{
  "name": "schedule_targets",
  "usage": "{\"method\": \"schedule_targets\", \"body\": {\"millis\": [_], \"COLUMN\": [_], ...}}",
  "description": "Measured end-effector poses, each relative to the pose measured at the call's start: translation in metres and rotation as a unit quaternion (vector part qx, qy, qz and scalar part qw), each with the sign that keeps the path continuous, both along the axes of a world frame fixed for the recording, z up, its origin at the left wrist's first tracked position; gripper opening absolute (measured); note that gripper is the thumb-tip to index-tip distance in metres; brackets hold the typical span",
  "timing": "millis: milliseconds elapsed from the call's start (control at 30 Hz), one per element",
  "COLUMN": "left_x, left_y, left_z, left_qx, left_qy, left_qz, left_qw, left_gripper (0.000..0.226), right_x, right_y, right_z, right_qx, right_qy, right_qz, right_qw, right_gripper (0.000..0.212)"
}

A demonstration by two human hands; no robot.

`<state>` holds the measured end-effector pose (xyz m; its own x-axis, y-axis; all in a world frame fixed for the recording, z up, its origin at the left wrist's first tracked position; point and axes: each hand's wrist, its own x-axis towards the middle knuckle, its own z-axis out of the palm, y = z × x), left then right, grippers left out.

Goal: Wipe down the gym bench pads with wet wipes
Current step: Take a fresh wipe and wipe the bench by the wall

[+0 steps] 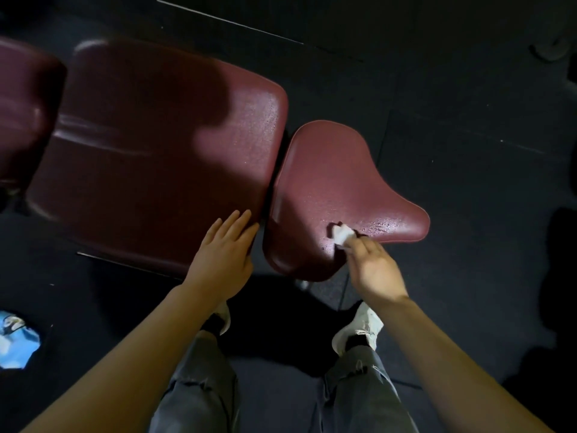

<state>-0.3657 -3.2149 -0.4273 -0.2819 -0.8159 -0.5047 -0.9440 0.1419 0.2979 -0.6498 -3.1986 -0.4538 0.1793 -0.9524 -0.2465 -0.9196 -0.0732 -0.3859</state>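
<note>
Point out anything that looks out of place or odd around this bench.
A crumpled blue packet lies on the dark floor at far left, away from the bench; it may be the wipes pack. The wet sheen on the seat pad fits the wiping.

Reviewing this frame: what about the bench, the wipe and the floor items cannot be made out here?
- Third pad, head view: cut off by the left edge, blurred.
- Long pad: far half in deep shadow, so wetness is unclear.
- Blue packet: cropped by the left edge, print illegible.
- Wipe: partly covered by the right hand.
- Bench frame: hidden beneath the pads.
</note>
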Motion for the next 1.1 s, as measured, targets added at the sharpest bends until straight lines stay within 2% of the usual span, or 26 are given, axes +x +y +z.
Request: {"method": "schedule_targets", "body": {"millis": [133, 233, 300, 367, 433, 567, 700, 833, 933, 1033, 1100], "left_x": [-0.001, -0.003, -0.008, -0.016, -0.022, -0.027, -0.031, -0.028, -0.024, -0.023, -0.024], "left_y": [0.001, 0.005, 0.011, 0.019, 0.025, 0.027, 0.025, 0.029, 0.03, 0.032, 0.032], "left_z": [-0.002, -0.003, -0.002, -0.003, -0.005, -0.01, -0.011, -0.013, -0.012, -0.01, -0.009], "left_qx": [0.007, 0.009, 0.01, 0.014, 0.015, -0.019, -0.045, -0.039, -0.017, -0.006, -0.013], "left_qy": [-0.015, -0.03, -0.026, -0.018, -0.021, 0.032, 0.07, 0.051, 0.038, 0.03, 0.037], "left_qz": [0.008, 0.009, 0.026, 0.042, 0.047, 0.11, 0.176, 0.154, 0.119, 0.102, 0.112], "left_qw": [1.0, 0.999, 0.999, 0.999, 0.999, 0.993, 0.981, 0.986, 0.992, 0.994, 0.993], "left_gripper": [0.065, 0.064, 0.062, 0.062, 0.064, 0.071, 0.07, 0.072, 0.074, 0.074, 0.072], "right_x": [0.075, 0.098, 0.082, 0.044, -0.001, -0.027, 0.048, 0.114, 0.092, 0.033, -0.002], "right_y": [-0.026, -0.035, -0.035, -0.033, -0.03, -0.018, -0.014, -0.022, -0.017, -0.002, 0.008], "right_z": [-0.016, -0.024, -0.024, -0.024, -0.027, -0.031, -0.032, -0.031, -0.029, -0.034, -0.037], "right_qx": [-0.024, -0.072, -0.098, -0.11, -0.088, -0.071, -0.105, -0.146, -0.14, -0.112, -0.084], "right_qy": [-0.064, -0.082, -0.079, -0.072, -0.066, -0.053, -0.105, -0.091, -0.098, -0.105, -0.072], "right_qz": [0.056, 0.129, 0.219, 0.303, 0.343, 0.316, 0.273, 0.312, 0.349, 0.373, 0.393], "right_qw": [0.996, 0.986, 0.968, 0.944, 0.933, 0.945, 0.95, 0.935, 0.921, 0.915, 0.913], "right_gripper": [0.025, 0.023, 0.033, 0.028, 0.027, 0.023, 0.025, 0.027, 0.027, 0.02, 0.033]}}
